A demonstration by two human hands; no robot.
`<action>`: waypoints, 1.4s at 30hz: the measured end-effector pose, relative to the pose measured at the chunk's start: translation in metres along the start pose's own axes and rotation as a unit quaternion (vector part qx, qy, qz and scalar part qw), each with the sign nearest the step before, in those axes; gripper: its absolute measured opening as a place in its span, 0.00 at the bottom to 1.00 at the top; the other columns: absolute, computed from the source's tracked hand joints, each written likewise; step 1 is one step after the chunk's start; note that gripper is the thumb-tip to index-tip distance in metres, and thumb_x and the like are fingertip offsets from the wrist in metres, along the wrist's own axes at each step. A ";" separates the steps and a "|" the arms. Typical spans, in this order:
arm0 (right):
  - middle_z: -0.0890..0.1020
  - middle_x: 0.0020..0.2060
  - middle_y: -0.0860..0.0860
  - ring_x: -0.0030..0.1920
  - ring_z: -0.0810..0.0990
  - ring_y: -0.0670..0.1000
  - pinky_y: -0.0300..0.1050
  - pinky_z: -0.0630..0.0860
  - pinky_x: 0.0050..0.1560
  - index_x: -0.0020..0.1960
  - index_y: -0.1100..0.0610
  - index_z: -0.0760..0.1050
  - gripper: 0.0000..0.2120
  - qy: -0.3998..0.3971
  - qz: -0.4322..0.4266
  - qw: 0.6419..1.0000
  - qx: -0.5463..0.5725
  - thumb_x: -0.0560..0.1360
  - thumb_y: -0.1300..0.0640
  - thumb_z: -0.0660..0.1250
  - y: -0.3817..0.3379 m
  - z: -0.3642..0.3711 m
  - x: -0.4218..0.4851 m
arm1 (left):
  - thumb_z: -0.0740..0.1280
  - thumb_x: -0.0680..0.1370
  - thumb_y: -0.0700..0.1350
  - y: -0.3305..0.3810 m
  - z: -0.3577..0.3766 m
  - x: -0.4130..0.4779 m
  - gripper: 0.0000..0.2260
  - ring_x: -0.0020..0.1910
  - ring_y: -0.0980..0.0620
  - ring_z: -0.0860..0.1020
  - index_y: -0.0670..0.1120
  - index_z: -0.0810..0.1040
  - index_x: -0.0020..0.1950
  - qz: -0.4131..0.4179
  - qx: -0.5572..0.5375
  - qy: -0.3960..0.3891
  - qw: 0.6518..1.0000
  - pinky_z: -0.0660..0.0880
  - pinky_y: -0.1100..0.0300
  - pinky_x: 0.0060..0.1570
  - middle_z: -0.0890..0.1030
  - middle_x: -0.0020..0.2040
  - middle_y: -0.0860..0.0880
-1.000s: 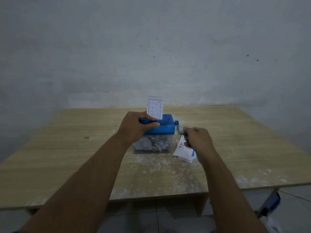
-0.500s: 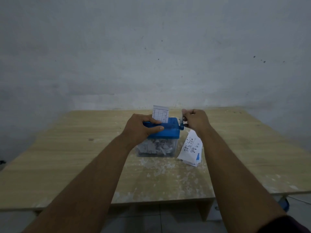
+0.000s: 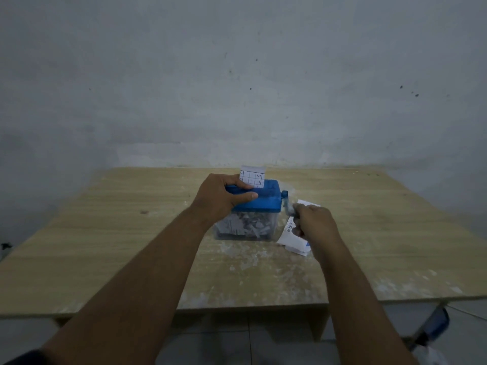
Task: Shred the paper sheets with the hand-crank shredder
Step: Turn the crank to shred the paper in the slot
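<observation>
A small shredder with a blue top (image 3: 266,197) and a clear bin (image 3: 247,227) full of white shreds stands mid-table. A gridded paper sheet (image 3: 252,177) sticks upright out of its slot. My left hand (image 3: 220,197) clamps the blue top from the left, thumb along the front. My right hand (image 3: 313,225) grips the crank handle (image 3: 287,204) on the shredder's right side, low in its turn and blurred. A small stack of printed paper sheets (image 3: 292,239) lies on the table to the right of the bin, partly under my right hand.
The wooden table (image 3: 105,233) stands against a grey wall. White paper scraps (image 3: 245,259) litter the surface in front of the shredder. A blue object (image 3: 437,324) sits on the tiled floor at the lower right, beyond the table's front edge.
My right hand has swung the crank from its high, far position down toward me. The sheet sits about as high in the slot. My left hand stays on the top.
</observation>
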State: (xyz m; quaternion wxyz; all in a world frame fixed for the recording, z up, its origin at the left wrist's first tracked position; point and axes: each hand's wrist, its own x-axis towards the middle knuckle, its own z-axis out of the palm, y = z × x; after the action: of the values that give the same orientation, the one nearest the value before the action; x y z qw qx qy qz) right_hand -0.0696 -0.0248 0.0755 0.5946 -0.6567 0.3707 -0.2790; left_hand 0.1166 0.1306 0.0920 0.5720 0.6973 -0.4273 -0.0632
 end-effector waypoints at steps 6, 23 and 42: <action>0.83 0.32 0.54 0.30 0.78 0.48 0.44 0.81 0.40 0.50 0.65 0.84 0.10 -0.030 -0.046 0.998 0.021 0.82 0.59 0.68 -0.053 -0.013 0.009 | 0.82 0.73 0.46 0.003 -0.002 -0.001 0.09 0.47 0.69 0.83 0.49 0.90 0.53 0.003 0.019 -0.008 1.000 0.79 0.72 0.45 0.85 0.51 0.61; 0.82 0.40 0.58 0.35 0.78 0.53 0.51 0.81 0.43 0.44 0.62 0.76 0.13 -0.030 -0.021 0.993 -0.116 0.84 0.55 0.66 -0.013 0.018 0.067 | 0.82 0.72 0.43 0.003 -0.001 -0.001 0.08 0.47 0.65 0.84 0.48 0.90 0.50 -0.013 -0.027 -0.015 0.999 0.82 0.68 0.45 0.85 0.53 0.59; 0.83 0.36 0.50 0.35 0.78 0.50 0.46 0.80 0.42 0.50 0.60 0.84 0.14 -0.007 -0.114 0.992 -0.046 0.85 0.52 0.65 -0.073 -0.005 0.016 | 0.82 0.72 0.45 -0.002 -0.005 0.003 0.09 0.55 0.70 0.81 0.51 0.91 0.52 -0.010 -0.020 -0.029 0.999 0.78 0.73 0.51 0.85 0.61 0.57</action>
State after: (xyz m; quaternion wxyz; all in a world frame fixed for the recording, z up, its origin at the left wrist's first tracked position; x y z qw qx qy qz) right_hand -0.0533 -0.0398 0.1475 0.5304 -0.7235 0.3015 -0.3231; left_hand 0.1222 0.1327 0.0930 0.5726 0.6879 -0.4354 -0.0971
